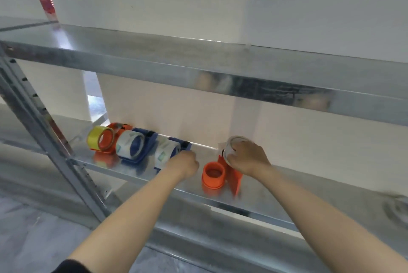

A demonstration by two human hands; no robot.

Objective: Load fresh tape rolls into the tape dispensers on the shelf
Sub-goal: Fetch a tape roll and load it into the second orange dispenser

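On the metal shelf stand several tape dispensers. At the left, an orange dispenser carries a yellow roll. Beside it a blue dispenser holds a clear roll. A second blue dispenser holds another clear roll, and my left hand is closed on its near end. To the right an empty orange dispenser lies with its orange hub bare. My right hand grips a clear tape roll just above that dispenser.
An upper metal shelf overhangs the work area. A perforated steel upright stands at the left. A white wall sits right behind the shelf. A blurred round object lies on the shelf at the far right.
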